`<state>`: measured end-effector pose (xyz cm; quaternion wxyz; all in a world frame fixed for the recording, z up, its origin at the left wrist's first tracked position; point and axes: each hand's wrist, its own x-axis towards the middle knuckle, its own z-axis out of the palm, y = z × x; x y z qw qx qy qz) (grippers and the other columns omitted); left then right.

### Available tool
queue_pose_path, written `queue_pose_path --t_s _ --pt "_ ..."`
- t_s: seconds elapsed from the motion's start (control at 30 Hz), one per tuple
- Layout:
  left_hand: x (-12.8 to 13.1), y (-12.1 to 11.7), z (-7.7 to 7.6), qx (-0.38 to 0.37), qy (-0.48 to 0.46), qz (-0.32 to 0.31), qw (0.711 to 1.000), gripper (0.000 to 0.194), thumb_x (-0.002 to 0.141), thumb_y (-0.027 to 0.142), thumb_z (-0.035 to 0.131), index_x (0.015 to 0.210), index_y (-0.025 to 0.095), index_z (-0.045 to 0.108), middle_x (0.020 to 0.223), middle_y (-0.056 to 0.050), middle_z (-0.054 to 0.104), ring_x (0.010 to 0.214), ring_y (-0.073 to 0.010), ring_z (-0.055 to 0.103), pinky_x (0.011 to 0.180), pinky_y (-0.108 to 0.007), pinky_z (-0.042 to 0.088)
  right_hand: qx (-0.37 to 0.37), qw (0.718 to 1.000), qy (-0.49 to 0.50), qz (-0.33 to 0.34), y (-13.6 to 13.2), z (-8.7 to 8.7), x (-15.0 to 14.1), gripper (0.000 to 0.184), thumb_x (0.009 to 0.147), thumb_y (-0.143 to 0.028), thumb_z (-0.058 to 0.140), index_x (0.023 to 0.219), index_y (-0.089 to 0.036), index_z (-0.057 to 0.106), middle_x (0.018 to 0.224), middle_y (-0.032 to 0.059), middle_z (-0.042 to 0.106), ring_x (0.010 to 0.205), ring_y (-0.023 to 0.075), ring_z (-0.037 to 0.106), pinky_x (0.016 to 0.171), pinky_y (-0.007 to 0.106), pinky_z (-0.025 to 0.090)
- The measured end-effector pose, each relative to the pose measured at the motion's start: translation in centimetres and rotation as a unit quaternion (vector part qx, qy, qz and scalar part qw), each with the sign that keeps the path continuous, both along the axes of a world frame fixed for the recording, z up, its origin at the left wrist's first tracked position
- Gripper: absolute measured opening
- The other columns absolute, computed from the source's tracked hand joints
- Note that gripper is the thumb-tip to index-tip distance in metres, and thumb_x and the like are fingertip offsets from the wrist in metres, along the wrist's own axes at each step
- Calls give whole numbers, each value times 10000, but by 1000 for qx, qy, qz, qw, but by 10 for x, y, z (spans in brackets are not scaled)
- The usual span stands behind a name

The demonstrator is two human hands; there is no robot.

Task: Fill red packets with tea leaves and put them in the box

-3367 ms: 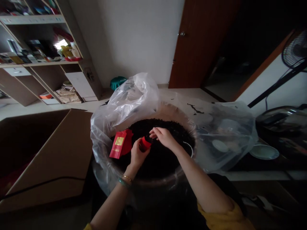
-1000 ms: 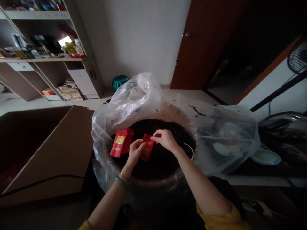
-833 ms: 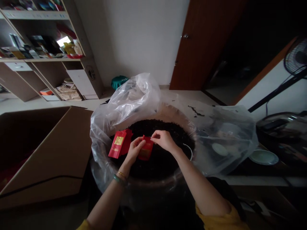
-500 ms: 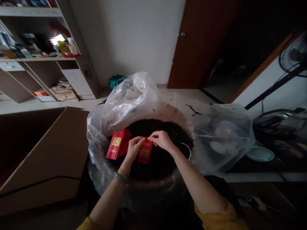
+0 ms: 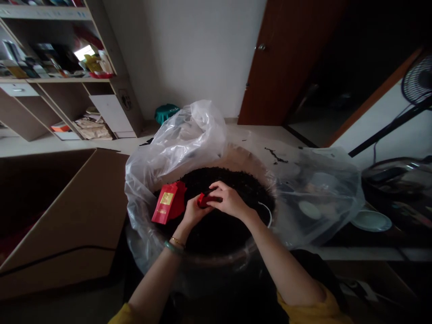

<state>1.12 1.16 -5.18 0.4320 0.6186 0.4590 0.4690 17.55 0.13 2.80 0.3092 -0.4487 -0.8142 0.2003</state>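
My left hand (image 5: 194,212) is closed round a small red packet (image 5: 201,200), whose end points up between my fingers. My right hand (image 5: 229,200) bends over from the right, its fingertips at the packet's open-looking end; one finger is raised apart. Both hands are above a wide round tub (image 5: 241,159) of dark, loose, leaf-like material (image 5: 219,236). More red packets (image 5: 167,203) with a gold label lie stacked on the material, left of my left hand. My hands hide most of the held packet.
Clear plastic sheeting (image 5: 175,139) lines the tub and spreads right. A cardboard box (image 5: 77,225) stands at left, and a white scoop-like rim (image 5: 267,213) shows in the dark material. At right are a pale dish (image 5: 373,220) and a fan (image 5: 420,81).
The held packet, flat with its gold label showing before, is now tilted up and mostly hidden in my fingers. My right hand has moved from pinching its top edge to curling over its end.
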Motion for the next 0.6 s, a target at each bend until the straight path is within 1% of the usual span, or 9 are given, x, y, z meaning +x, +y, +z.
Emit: queue_pose_path --t_s 0.03,0.1,0.2,0.3,0.43,0.53,0.6 --pt "-1 0 0 6 7 -1 1000 300 585 333 782 764 137 642 662 4 641 594 -135 570 573 -239 463 -2 1000 -22 -3 -1 0 -1 112 772 -267 694 854 -198 729 1098 63 599 875 152 614 811 283 487" --pt "-2 0 0 14 6 -12 1000 301 597 340 772 782 138 647 663 9 632 595 -128 555 574 -232 451 -6 998 -55 -13 -3 1 -3 155 786 -321 686 865 -195 728 1070 56 604 849 145 611 781 266 477" --pt "-1 -1 1 16 -5 -31 999 330 592 358 773 806 137 653 679 13 632 605 -123 545 582 -227 444 -31 993 -112 -25 -6 7 -6 193 796 -364 675 877 -197 727 962 40 617 794 136 601 715 247 458" --pt "1 -1 3 3 0 -33 999 334 571 374 784 747 129 641 638 24 606 572 -106 513 548 -211 417 -39 989 -142 -33 -7 11 -6 172 831 -337 642 825 -188 727 871 29 621 740 124 588 671 236 436" --pt "2 -3 5 -13 -15 -13 1000 350 575 378 786 762 119 643 646 16 621 576 -104 520 563 -214 426 -7 991 -128 -47 -7 17 -1 117 820 -292 664 874 -203 719 905 23 627 774 122 593 690 230 426" --pt "3 -5 7 -19 -16 -23 999 352 572 372 793 781 124 657 663 9 640 593 -117 548 585 -223 442 -19 982 -177 -55 -6 19 2 135 829 -308 654 811 -189 714 852 26 618 731 124 583 651 235 407" --pt "4 -6 8 -21 -10 -34 999 347 569 363 796 788 128 664 672 8 648 603 -124 561 592 -227 449 -36 977 -207 -43 -6 18 2 179 853 -319 623 779 -182 713 817 28 613 699 121 573 627 236 392"
